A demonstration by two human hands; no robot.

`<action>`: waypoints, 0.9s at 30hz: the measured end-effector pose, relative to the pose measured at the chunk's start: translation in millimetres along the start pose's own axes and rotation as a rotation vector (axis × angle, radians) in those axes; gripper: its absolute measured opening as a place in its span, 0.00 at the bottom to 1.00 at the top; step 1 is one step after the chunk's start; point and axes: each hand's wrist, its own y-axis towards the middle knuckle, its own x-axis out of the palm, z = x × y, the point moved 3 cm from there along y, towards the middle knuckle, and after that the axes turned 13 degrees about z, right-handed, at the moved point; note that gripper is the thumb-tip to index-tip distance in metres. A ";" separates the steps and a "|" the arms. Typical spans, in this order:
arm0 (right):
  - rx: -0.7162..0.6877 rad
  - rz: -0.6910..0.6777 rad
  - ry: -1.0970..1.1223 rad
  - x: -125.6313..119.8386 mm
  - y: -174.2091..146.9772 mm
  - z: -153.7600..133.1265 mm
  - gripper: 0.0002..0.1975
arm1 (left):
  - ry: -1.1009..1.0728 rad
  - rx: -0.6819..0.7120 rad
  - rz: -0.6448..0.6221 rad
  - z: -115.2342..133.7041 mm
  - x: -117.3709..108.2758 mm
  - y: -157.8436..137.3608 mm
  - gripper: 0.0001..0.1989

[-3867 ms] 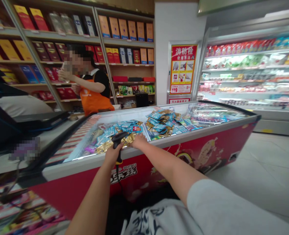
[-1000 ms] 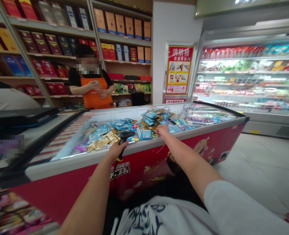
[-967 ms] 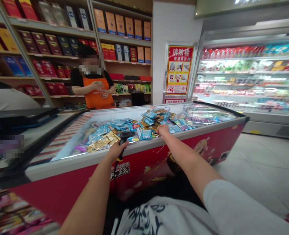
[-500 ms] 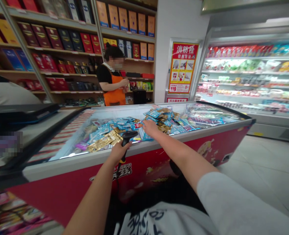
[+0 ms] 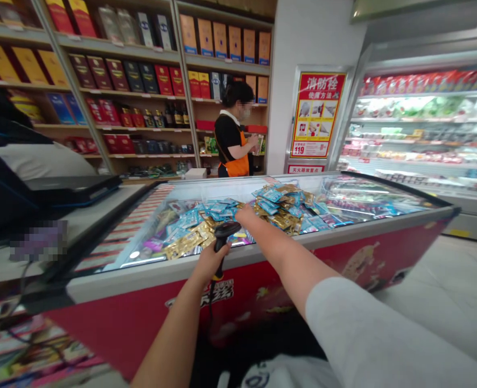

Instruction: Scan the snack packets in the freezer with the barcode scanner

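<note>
My left hand (image 5: 211, 260) is closed round the handle of a black barcode scanner (image 5: 226, 230), held upright over the freezer's front edge with its cable hanging down. My right hand (image 5: 245, 215) reaches over the glass top, between two heaps of small packets. Its fingertips are by the left heap of blue and gold packets (image 5: 218, 207); they are too small and partly hidden to show whether they grip one. Just right of that hand lies a taller heap of blue and gold packets (image 5: 279, 202). Loose gold packets (image 5: 188, 242) lie near the scanner.
The packets rest on a red chest freezer (image 5: 133, 312) with a pale rim. A counter (image 5: 4, 275) with a dark device stands at left. Behind the freezer, a person in an orange apron (image 5: 238, 166) stands before shelves of boxes. A lit refrigerated display (image 5: 420, 129) is at right.
The view has turned left, so things sit further right. My right hand has shifted slightly toward the left heap, and the red packet by its fingers no longer shows. The scanner stays in my left hand.
</note>
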 end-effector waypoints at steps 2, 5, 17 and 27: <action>-0.041 -0.057 -0.037 -10.2 -7.8 1.5 0.05 | -0.006 -0.004 0.000 0.4 0.1 -1.1 0.20; -0.076 -0.040 -0.093 -31.7 -19.8 6.9 0.10 | -0.035 -0.012 0.007 0.1 0.9 -1.7 0.20; 0.669 0.306 0.758 0.8 -90.7 39.9 0.09 | -0.138 -0.129 0.060 -2.4 -0.8 -1.7 0.22; 0.502 0.214 0.617 -10.9 -82.6 68.2 0.05 | -0.128 -0.057 -0.051 -3.7 7.2 -0.1 0.21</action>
